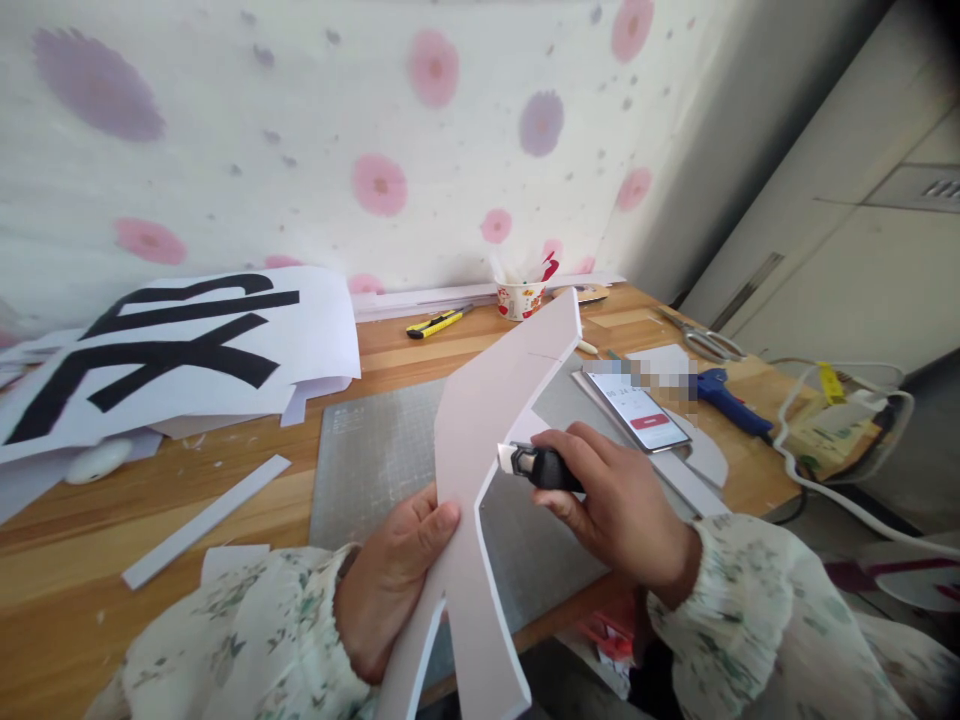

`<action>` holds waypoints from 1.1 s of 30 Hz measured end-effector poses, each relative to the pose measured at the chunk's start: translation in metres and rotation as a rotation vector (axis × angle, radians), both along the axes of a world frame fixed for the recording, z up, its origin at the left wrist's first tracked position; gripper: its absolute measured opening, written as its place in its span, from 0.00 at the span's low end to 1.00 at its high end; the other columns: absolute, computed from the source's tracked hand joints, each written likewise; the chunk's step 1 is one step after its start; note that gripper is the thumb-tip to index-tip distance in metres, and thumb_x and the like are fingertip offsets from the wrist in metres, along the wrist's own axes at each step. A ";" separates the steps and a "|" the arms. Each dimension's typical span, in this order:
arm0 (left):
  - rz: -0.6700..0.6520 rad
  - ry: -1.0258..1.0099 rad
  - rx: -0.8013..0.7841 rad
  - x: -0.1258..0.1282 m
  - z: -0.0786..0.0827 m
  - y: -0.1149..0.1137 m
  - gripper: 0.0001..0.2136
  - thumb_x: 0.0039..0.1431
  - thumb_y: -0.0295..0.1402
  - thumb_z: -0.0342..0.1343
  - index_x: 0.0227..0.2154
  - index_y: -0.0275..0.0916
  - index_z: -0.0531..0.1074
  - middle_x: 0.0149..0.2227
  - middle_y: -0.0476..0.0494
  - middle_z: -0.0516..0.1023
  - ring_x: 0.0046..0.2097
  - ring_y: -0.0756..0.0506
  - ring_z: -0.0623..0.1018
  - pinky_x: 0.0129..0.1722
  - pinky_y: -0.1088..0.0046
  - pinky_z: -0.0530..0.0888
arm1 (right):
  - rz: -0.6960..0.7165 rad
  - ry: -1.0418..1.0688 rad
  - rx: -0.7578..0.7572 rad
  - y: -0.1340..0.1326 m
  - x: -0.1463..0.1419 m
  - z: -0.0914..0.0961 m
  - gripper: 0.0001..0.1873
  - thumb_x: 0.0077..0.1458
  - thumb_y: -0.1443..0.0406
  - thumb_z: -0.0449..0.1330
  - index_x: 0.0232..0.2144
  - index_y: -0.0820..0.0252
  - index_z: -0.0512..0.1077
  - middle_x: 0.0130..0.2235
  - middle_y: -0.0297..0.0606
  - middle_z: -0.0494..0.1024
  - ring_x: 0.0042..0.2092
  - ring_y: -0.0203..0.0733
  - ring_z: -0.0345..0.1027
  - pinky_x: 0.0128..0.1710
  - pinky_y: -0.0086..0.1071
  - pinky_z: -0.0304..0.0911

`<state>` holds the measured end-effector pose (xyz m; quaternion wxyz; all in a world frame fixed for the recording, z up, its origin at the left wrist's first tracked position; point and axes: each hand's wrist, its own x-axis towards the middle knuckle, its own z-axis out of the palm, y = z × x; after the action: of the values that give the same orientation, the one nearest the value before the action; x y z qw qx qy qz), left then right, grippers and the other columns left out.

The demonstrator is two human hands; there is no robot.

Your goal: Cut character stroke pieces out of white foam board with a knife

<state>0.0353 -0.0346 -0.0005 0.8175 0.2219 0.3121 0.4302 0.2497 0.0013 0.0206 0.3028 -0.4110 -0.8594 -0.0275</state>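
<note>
White cutout [476, 420] nearest, left hand [397, 570] gripping its narrow waist, upper part stretching toward one o'clock from hand! Right hand [622, 500] wrapped round black cutter [555, 469], blade [507, 458] pointing nine o'clock, right by cutout's edge.

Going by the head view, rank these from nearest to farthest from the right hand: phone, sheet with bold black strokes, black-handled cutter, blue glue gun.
From the right hand:
1. Black-handled cutter: held in it.
2. Phone: just beyond the hand.
3. Blue glue gun: right of the phone.
4. Sheet with bold black strokes: far left of the table.
</note>
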 end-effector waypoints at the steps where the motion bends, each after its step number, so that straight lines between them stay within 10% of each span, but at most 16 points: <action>1: 0.000 0.003 -0.002 0.000 0.000 0.000 0.13 0.49 0.39 0.67 0.25 0.37 0.70 0.16 0.57 0.61 0.16 0.57 0.59 0.16 0.81 0.60 | -0.012 -0.001 0.008 0.001 0.001 0.000 0.28 0.65 0.46 0.42 0.45 0.61 0.68 0.33 0.39 0.74 0.32 0.42 0.69 0.29 0.33 0.62; 33: -0.009 0.128 -0.039 0.000 0.000 0.000 0.17 0.42 0.43 0.71 0.22 0.39 0.70 0.14 0.57 0.57 0.15 0.56 0.56 0.14 0.80 0.60 | -0.242 0.013 0.098 0.012 0.013 0.001 0.25 0.64 0.46 0.44 0.45 0.58 0.68 0.36 0.40 0.75 0.33 0.46 0.71 0.29 0.36 0.59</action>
<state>0.0352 -0.0344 -0.0001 0.8021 0.2343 0.3709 0.4051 0.2627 0.0131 0.0219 0.3225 -0.4965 -0.7993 -0.1033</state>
